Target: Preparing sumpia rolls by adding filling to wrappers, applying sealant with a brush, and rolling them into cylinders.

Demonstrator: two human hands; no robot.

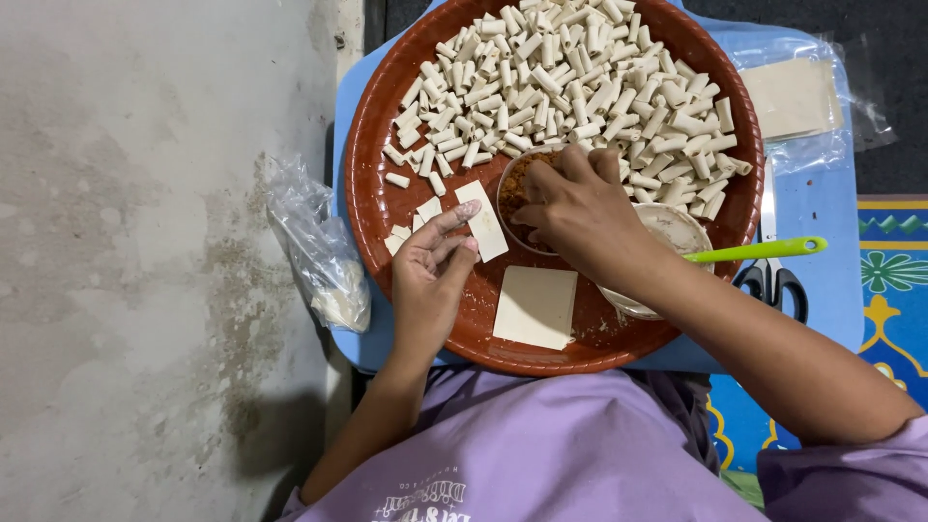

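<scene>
From my feed I look down on a stained grey concrete floor (145, 242), with a low blue table (831, 290) carrying a round brown tray (372, 193). Most of the tray is heaped with small rolled pastry tubes (570, 82).

My left hand (430, 280) lies on the tray, fingers loosely stretched, the fingertips resting on a small pastry strip (483, 220) that lies flat beside the bowl; it pins the strip rather than grips it.

My right hand (580, 213) is bent over a small bowl of brown filling (514, 188), fingertips bunched and dipped in; I cannot tell whether they have pinched anything up.

A stack of square wrappers (535, 306) sits at the near edge of the tray. A second bowl (677, 232) holds a green-handled utensil (764, 249). Scissors (773, 280) lie on the table, and a crumpled plastic bag (319, 251) rests on the floor to the left.
</scene>
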